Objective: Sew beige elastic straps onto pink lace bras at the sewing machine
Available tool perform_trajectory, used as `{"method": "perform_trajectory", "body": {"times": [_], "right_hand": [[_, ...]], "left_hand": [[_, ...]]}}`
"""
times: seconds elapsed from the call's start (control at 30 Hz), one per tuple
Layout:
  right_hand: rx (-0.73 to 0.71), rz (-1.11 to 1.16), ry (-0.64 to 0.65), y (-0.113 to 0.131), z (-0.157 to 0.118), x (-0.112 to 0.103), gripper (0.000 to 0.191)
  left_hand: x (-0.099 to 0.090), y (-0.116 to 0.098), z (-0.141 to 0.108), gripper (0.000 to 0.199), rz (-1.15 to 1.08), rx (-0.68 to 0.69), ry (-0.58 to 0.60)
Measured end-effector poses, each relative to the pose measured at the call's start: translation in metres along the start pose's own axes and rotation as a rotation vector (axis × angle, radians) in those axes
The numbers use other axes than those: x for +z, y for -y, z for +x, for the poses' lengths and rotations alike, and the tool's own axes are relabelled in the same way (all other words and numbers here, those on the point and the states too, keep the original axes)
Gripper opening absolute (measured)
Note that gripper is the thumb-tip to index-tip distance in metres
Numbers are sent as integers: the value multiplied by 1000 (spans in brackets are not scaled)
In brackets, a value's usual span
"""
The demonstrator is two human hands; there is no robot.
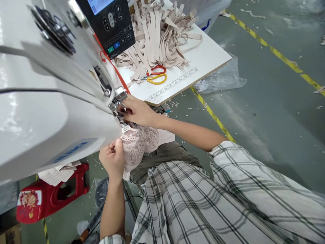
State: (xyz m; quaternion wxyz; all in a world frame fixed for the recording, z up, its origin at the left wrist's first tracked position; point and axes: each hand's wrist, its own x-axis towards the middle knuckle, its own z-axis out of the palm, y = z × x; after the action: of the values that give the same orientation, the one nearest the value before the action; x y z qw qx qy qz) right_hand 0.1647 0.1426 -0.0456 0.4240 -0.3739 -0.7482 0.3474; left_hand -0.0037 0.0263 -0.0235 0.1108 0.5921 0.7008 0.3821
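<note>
Lace bra [133, 149] apparently in left grip [116, 146]

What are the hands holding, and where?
The left hand pinches the lace bra by its cup's edge, between thumb and fingers. Whether the right hand, at the sewing machine, grips anything cannot be told.

A grey-green floor [256, 125], littered with pale scraps [175, 105], was crossed by yellow tape [286, 61] with dark markings. Crumpled clear plastic [223, 79] lay beside a white tabletop [210, 54], with a translucent bin [208, 10] just beyond. Lower left, a red plastic stool [45, 206] stood near a cardboard box [11, 235]. Light glinted softly off the floor's upper right.
</note>
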Motion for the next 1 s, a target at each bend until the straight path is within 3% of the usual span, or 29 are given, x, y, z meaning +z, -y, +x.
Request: {"method": "perform_trajectory", "body": {"times": [0.17, 0.33, 0.4, 0.5, 0.6, 0.7, 0.8, 0.9, 0.93, 1.0], "right_hand": [[-3, 48, -4, 0, -1, -4, 4], [9, 49, 2, -2, -1, -4, 8], [2, 91, -24, -4, -1, -1, 8], [11, 158, -62, -3, -2, 2, 6], [57, 208, -51, 2, -8, -5, 3], [90, 235, 18, 13, -21, -24, 9], [140, 315, 122, 22, -37, -44, 13], [345, 548, 182, 13, -57, -51, 12], [436, 631, 161, 5, -65, -51, 13], [595, 677, -53, -15, -83, -48, 18]], "left_hand": [[1, -6, 1, 33, -23, 31, -6], [-3, -2, 1, 22, -29, -27, 70], [-6, 3, 3, 23, -61, -128, 182], [-9, 8, 4, 39, -194, -294, 476], [-6, 10, -6, 58, -533, -521, 806], [10, 7, -31, 69, -871, -714, 1031], [37, 3, -62, 77, -884, -637, 1150], [67, 10, -80, 86, -685, -472, 1195], [74, 16, -82, 83, -634, -441, 1202], [80, 34, -80, 70, -561, -411, 1203]]}}
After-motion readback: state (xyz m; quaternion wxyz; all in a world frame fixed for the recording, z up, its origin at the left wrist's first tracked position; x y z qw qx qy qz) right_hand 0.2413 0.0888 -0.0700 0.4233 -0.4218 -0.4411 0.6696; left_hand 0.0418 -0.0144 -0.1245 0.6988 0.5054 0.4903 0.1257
